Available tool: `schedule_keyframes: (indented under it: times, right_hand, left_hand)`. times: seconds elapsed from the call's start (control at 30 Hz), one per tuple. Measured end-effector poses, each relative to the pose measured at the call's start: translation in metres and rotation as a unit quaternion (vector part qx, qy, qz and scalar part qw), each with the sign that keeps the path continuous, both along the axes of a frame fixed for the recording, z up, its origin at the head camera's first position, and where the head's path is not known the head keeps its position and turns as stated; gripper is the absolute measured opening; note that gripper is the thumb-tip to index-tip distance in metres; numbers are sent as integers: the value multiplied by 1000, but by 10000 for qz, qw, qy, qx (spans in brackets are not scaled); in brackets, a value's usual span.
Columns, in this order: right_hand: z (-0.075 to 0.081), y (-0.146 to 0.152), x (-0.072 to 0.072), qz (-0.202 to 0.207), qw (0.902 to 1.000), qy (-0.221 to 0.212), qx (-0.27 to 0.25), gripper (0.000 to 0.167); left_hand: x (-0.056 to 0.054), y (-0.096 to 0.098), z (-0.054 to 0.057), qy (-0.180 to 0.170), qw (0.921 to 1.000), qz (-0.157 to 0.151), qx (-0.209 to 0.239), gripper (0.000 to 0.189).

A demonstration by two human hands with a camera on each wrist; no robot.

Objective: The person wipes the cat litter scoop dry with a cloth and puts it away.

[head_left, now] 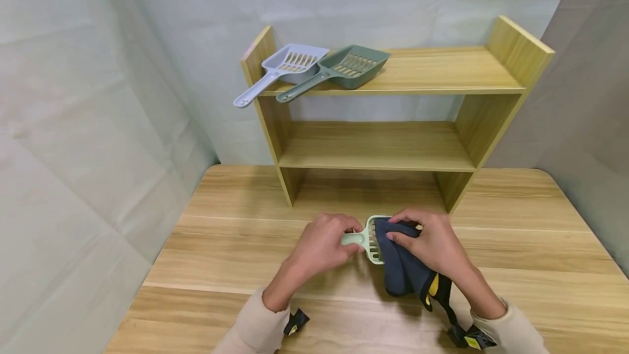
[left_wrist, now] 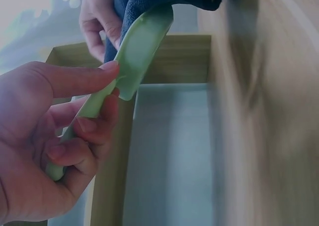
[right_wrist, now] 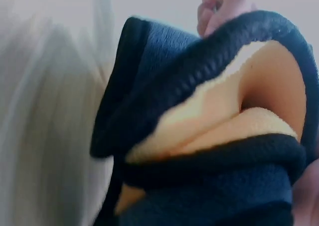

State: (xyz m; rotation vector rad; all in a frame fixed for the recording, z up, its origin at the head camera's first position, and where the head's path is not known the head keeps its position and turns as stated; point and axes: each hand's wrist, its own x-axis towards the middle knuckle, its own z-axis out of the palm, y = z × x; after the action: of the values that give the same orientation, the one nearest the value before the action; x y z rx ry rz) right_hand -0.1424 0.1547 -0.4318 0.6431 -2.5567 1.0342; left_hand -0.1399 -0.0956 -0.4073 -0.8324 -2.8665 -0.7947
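Note:
A light green slotted litter scoop (head_left: 372, 242) is held over the tabletop, its handle gripped between the thumb and curled fingers of my left hand (head_left: 324, 240). My right hand (head_left: 436, 240) pinches a dark blue cloth (head_left: 400, 269) with a yellow-orange underside, which drapes over the scoop's far end and hides much of it. In the left wrist view, the side of the scoop (left_wrist: 142, 51) shows with the cloth folded over its top. The cloth (right_wrist: 164, 46) fills much of the right wrist view, its dark edging and orange inside facing the camera.
Behind the hands stands a wooden shelf (head_left: 378, 143). On its top board, at the left, lie a pale lavender scoop (head_left: 282, 67) and a dark green scoop (head_left: 346, 70), handles jutting past the front edge. The wooden table (head_left: 211, 255) extends to both sides.

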Motion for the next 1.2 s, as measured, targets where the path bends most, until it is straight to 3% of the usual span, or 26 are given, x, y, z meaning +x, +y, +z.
schedule_keyframes:
  times: [0.2,0.7,0.93,1.2]
  right_hand:
    - [1,-8,4,91,9993,-346,-80,27]
    - [12,4,0,-440,9977,22,508,23]
    - [7,2,2,-293,9992,86,268,25]
    - [-2,-11,8,32,9987,-499,14,26]
  left_hand:
    - [0,3,-3,-31,10000,32,-48,22]
    - [-7,-13,4,-404,9984,285,274,19]
    - [-7,-16,5,-217,9991,198,305,20]
    - [-3,-8,1,-138,9999,59,21,24]
